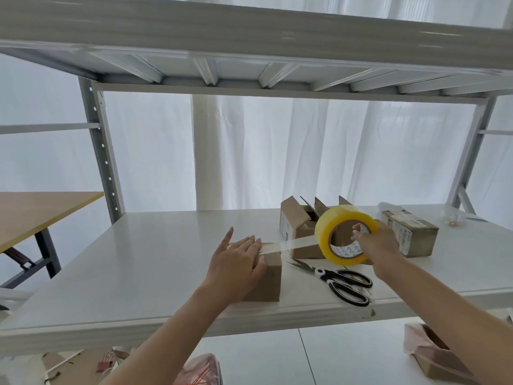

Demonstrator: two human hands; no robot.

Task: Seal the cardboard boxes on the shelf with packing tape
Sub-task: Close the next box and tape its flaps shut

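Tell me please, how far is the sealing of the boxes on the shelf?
Done: the far right box looks closed, though tape on it is hard to see. In hand: the left hand presses the near box while the right hand pulls a strip from the tape roll across its top. Left: cut that strip with the scissors, then seal the open box behind.

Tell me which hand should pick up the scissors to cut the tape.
Probably the right hand: the scissors lie just below it, though it must first release the tape roll. The left hand is pressing the tape onto the box.
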